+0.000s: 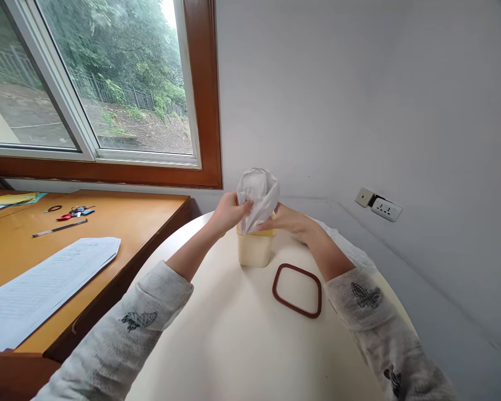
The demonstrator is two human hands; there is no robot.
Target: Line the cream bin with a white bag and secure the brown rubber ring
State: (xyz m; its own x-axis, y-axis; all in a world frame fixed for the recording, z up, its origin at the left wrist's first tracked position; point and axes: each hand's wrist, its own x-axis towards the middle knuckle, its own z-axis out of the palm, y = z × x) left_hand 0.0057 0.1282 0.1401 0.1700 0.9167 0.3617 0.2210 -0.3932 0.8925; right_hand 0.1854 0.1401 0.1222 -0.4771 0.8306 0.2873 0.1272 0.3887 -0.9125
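Note:
A small cream plastic container (254,252) stands open on the round white table (234,334). A crumpled white plastic bag (258,197) rises out of its top. My left hand (229,213) pinches the bag's left side. My right hand (290,221) holds the bag's lower right part at the container's rim. The container's lid (297,289), clear with a dark red rim, lies flat on the table just right of the container, below my right forearm.
A wooden desk (121,223) adjoins the table on the left, with printed sheets (42,284), a pen (59,228) and keys (75,212) on it. A window is behind it. A wall socket (379,206) sits on the grey wall at right.

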